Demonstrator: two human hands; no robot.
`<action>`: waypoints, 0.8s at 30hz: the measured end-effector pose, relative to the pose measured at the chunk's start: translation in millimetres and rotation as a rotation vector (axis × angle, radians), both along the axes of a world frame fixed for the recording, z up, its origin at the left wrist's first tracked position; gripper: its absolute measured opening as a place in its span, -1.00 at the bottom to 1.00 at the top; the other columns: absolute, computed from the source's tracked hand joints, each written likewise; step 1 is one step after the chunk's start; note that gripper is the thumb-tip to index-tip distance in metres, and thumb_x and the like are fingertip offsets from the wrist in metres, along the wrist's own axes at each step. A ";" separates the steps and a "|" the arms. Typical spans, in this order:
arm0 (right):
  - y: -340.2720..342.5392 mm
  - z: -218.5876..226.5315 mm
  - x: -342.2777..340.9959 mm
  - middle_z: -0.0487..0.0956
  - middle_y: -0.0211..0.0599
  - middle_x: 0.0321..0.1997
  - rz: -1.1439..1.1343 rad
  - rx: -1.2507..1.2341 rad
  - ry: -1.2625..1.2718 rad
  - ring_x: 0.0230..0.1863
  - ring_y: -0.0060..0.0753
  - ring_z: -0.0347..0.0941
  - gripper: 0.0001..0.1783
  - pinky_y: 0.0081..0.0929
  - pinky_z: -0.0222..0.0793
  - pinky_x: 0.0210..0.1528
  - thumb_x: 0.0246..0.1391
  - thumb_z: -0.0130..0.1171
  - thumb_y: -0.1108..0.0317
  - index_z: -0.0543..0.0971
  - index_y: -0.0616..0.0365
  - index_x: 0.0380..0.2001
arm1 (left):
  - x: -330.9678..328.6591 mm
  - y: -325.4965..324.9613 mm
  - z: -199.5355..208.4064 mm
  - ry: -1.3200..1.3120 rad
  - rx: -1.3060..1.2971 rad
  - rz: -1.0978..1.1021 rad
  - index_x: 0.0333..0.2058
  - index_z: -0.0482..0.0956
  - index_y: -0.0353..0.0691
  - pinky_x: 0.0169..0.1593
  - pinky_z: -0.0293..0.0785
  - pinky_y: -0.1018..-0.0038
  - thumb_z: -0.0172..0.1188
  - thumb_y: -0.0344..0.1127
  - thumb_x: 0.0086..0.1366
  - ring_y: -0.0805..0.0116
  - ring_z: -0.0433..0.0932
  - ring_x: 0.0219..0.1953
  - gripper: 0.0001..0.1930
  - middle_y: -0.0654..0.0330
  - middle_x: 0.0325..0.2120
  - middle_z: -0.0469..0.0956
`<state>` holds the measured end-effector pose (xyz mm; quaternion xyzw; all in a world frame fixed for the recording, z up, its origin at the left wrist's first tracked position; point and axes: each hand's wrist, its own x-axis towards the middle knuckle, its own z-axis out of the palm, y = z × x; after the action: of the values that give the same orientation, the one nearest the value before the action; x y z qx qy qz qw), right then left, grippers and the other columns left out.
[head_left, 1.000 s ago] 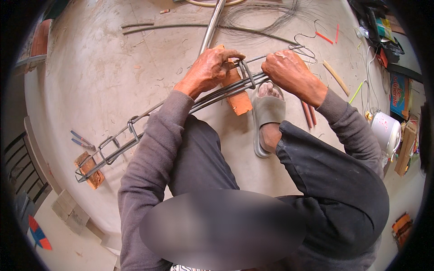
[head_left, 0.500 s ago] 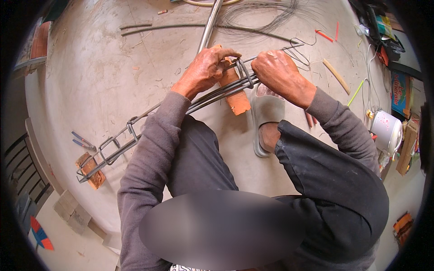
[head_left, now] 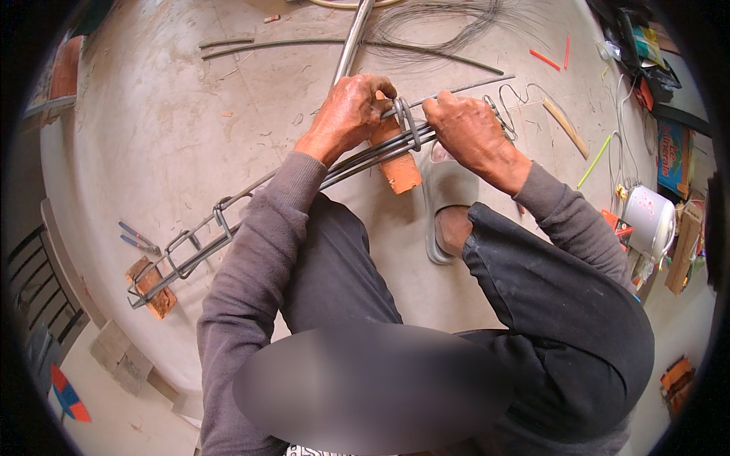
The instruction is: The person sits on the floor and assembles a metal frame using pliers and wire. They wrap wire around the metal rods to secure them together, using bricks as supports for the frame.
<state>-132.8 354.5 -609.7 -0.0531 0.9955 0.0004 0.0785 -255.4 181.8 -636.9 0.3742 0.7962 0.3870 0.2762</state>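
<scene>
A long cage of steel rebar (head_left: pixel 357 160) with rectangular stirrups runs from lower left up to my hands. Its upper end rests across an orange brick (head_left: pixel 399 171), its lower end on another brick (head_left: pixel 157 299). Beside a stirrup (head_left: pixel 408 124) my left hand (head_left: pixel 351 114) is closed, thumb and fingers around the upper bar; the fingertips are partly hidden. To the right of that stirrup, my right hand (head_left: pixel 473 131) is closed in a fist close over the bars. Thin bent wire (head_left: pixel 508 114) comes out from behind it.
Pliers (head_left: pixel 140 238) lie near the lower brick. Ahead are a shiny metal tube (head_left: pixel 352 45), loose rods (head_left: pixel 304 43) and a coil of thin wire (head_left: pixel 426 30). A wood strip (head_left: pixel 566 128) and a white rice cooker (head_left: pixel 649 220) stand to the right. My sandalled foot (head_left: pixel 449 205) is below the bars.
My left index finger has curled in from a stretched position. My right hand has shifted and turned slightly, and the thin wire behind it has swung down and to the right.
</scene>
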 end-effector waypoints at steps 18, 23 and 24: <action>9.7 -10.7 -1.3 0.45 -0.16 -0.47 0.008 -0.502 0.227 -0.39 -0.05 0.46 -0.87 -0.23 0.40 -0.35 -0.05 0.17 0.51 0.42 0.19 -0.41 | -5.0 -2.4 -5.0 -0.247 0.078 0.095 -0.38 0.46 -0.35 -0.72 0.35 0.52 0.13 -0.42 0.24 0.49 0.47 -0.68 -0.90 0.19 -0.59 0.50; 1.1 -14.3 0.3 0.48 -0.17 -0.47 -0.042 -0.502 0.256 -0.38 -0.08 0.51 -0.79 -0.24 0.45 -0.37 -0.08 0.14 0.54 0.42 0.15 -0.31 | -5.0 -6.0 3.0 -0.330 0.030 0.118 -0.38 0.48 -0.34 -0.72 0.34 0.59 0.14 -0.40 0.24 0.54 0.45 -0.67 -0.89 0.22 -0.59 0.49; 0.2 -11.4 0.2 0.49 -0.17 -0.47 -0.055 -0.497 0.255 -0.38 -0.08 0.52 -0.77 -0.22 0.46 -0.38 -0.08 0.14 0.54 0.41 0.14 -0.29 | -5.7 -6.0 -1.4 -0.316 0.053 0.120 -0.37 0.48 -0.34 -0.73 0.34 0.61 0.14 -0.40 0.24 0.56 0.44 -0.67 -0.89 0.23 -0.59 0.48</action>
<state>-132.5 354.7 -621.1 -0.0434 0.9680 -0.2390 -0.0628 -261.1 175.8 -638.3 0.2674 0.7533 0.4776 0.3645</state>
